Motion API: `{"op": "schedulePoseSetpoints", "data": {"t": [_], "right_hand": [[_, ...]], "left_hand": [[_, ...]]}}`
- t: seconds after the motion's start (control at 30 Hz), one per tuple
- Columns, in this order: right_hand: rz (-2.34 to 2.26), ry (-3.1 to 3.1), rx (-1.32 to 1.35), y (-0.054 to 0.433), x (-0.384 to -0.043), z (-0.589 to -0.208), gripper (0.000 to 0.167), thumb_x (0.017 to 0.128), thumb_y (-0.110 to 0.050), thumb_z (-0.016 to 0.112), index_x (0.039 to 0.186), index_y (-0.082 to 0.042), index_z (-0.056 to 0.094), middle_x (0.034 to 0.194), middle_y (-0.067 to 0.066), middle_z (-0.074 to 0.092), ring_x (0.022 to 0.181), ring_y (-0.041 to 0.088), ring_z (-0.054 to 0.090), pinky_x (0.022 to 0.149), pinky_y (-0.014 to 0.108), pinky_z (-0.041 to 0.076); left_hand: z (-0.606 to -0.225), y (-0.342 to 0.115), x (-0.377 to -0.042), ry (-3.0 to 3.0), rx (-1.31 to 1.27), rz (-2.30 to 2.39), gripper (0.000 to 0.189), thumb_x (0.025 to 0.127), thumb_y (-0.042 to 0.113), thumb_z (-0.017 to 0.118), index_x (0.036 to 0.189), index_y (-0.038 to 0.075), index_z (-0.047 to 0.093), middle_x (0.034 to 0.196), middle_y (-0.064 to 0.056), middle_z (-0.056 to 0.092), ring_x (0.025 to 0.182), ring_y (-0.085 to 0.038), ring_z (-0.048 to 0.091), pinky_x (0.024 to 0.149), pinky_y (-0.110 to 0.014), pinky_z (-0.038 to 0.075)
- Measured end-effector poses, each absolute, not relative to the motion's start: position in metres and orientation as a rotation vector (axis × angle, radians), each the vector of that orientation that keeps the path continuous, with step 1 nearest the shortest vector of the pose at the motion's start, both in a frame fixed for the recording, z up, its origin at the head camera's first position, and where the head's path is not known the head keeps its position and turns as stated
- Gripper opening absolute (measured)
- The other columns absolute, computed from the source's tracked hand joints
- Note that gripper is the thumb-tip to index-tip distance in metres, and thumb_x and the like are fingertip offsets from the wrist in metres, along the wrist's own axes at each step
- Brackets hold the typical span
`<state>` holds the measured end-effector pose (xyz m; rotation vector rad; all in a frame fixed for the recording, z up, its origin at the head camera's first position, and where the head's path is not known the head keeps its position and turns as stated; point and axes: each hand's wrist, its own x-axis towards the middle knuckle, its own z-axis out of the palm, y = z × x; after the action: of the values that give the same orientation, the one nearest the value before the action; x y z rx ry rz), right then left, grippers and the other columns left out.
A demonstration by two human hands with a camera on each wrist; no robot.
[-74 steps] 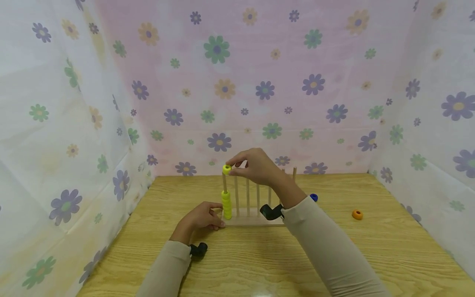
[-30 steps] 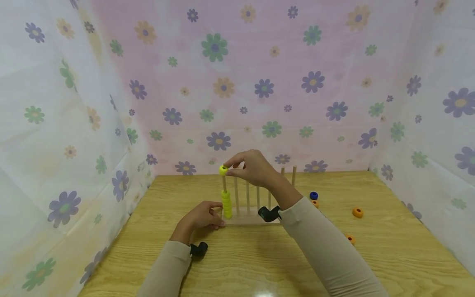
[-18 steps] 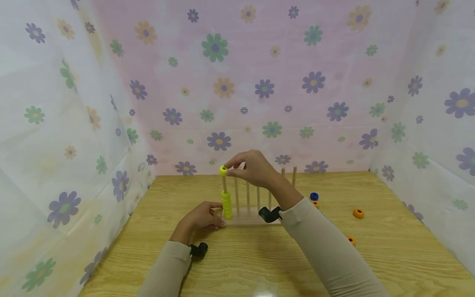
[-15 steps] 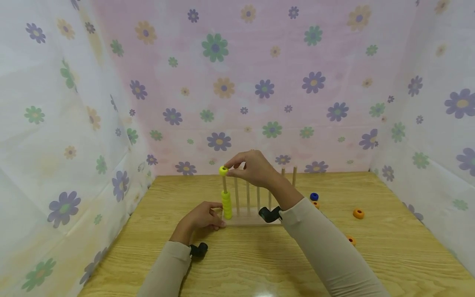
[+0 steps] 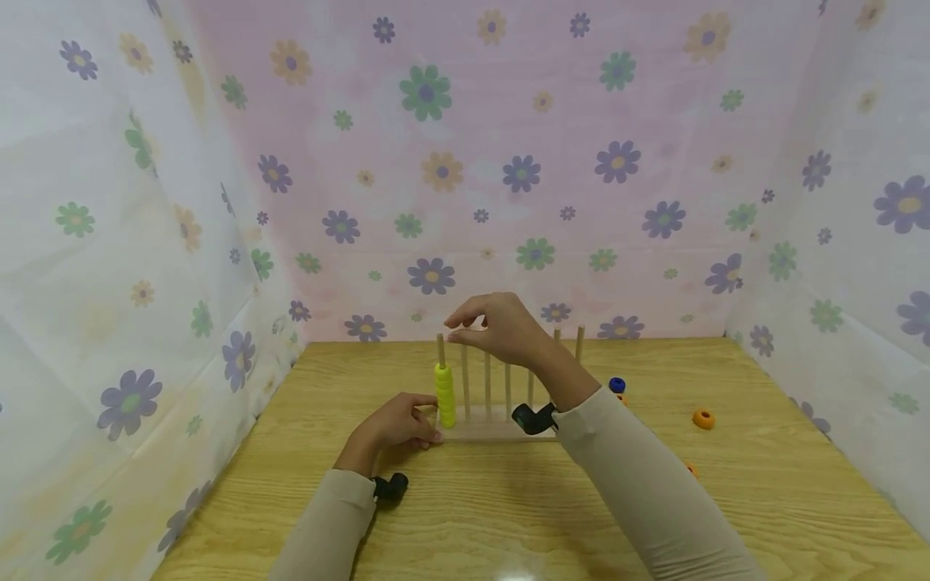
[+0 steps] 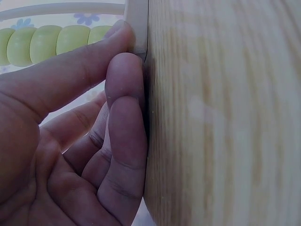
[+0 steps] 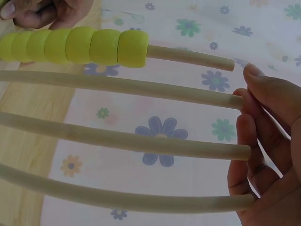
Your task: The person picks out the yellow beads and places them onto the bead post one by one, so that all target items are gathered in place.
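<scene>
A wooden peg stand (image 5: 501,430) stands on the table, with several upright pegs on its base. Yellow beads (image 5: 445,395) are stacked on its leftmost peg (image 5: 441,351), whose top sticks out bare. At the left end of the base, my left hand (image 5: 392,424) grips the wood, its thumb against the edge in the left wrist view. My right hand (image 5: 501,327) hovers just right of that peg's top, thumb and index finger apart, holding nothing. In the right wrist view the topmost yellow bead (image 7: 133,48) sits against the others, and the remaining fingers are by the neighbouring pegs' tips.
Right of the stand lies a blue bead (image 5: 617,385), with an orange bead (image 5: 622,399) partly hidden beside it. Another orange bead (image 5: 703,419) lies farther right; one more (image 5: 693,470) shows behind the right sleeve. Flowered cloth (image 5: 508,266) encloses the table's back and sides.
The yellow bead pinched at the peg's top has been let go and has dropped onto the stack. My right hand's fingers have parted; the left hand keeps its hold.
</scene>
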<state>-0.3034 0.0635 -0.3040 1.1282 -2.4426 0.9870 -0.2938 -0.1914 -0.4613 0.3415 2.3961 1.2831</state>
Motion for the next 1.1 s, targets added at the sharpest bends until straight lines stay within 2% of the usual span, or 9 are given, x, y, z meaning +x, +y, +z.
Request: {"op": "schedulePoseSetpoints", "data": {"t": [0.27,0.47,0.67,0.8,0.9,0.97,1.1], "right_hand": [[0.971,-2.376,1.123,0.079,-0.301,-0.305,0.018,0.094,-0.027,0.080,0.111,-0.022,0.081,0.111,-0.008,0.076,0.102,0.018,0.067,0.086,0.038,0.056],[0.946,-2.329,1.092,0.096,-0.294,-0.306,0.020,0.093,-0.026,0.081,0.112,-0.021,0.080,0.112,-0.008,0.075,0.103,0.014,0.066,0.083,0.038,0.057],[0.898,-2.319,1.036,0.116,-0.286,-0.309,0.019,0.092,-0.027,0.082,0.111,-0.027,0.080,0.113,-0.010,0.074,0.102,0.012,0.066,0.079,0.037,0.058],[0.892,-2.297,1.045,0.126,-0.283,-0.311,0.019,0.092,-0.027,0.081,0.111,-0.026,0.080,0.113,-0.010,0.074,0.101,0.012,0.066,0.075,0.036,0.056],[0.867,-2.279,1.045,0.134,-0.282,-0.315,0.019,0.092,-0.027,0.081,0.112,-0.025,0.080,0.112,-0.011,0.074,0.097,0.010,0.064,0.076,0.035,0.055],[0.842,-2.270,1.042,0.139,-0.281,-0.318,0.019,0.093,-0.027,0.081,0.112,-0.024,0.080,0.111,-0.012,0.075,0.092,0.009,0.063,0.072,0.032,0.052],[0.870,-2.248,1.058,0.148,-0.277,-0.323,0.019,0.091,-0.023,0.082,0.110,-0.021,0.081,0.108,-0.009,0.075,0.089,0.015,0.066,0.065,0.033,0.052]], "left_hand": [[-0.462,-0.192,-0.295,2.407,0.356,1.293,0.076,0.088,0.014,0.084,0.155,0.005,0.048,0.084,-0.007,0.077,0.070,-0.019,0.072,0.069,-0.034,0.062],[-0.464,-0.193,-0.296,2.412,0.367,1.278,0.075,0.089,0.015,0.084,0.155,0.007,0.049,0.083,-0.006,0.077,0.070,-0.019,0.071,0.068,-0.033,0.061],[-0.466,-0.193,-0.297,2.413,0.374,1.267,0.075,0.089,0.016,0.084,0.155,0.008,0.049,0.082,-0.005,0.077,0.070,-0.019,0.072,0.069,-0.033,0.061],[-0.465,-0.193,-0.297,2.413,0.367,1.269,0.075,0.089,0.016,0.084,0.155,0.008,0.049,0.082,-0.005,0.076,0.070,-0.019,0.071,0.069,-0.033,0.061],[-0.465,-0.193,-0.297,2.411,0.363,1.273,0.075,0.088,0.016,0.084,0.155,0.008,0.049,0.082,-0.005,0.076,0.070,-0.019,0.071,0.069,-0.033,0.061],[-0.466,-0.193,-0.298,2.410,0.363,1.272,0.075,0.088,0.016,0.084,0.155,0.009,0.049,0.082,-0.006,0.076,0.070,-0.019,0.072,0.069,-0.032,0.061],[-0.466,-0.193,-0.297,2.409,0.367,1.269,0.074,0.088,0.015,0.084,0.154,0.008,0.050,0.081,-0.005,0.076,0.070,-0.019,0.072,0.069,-0.032,0.061]]}}
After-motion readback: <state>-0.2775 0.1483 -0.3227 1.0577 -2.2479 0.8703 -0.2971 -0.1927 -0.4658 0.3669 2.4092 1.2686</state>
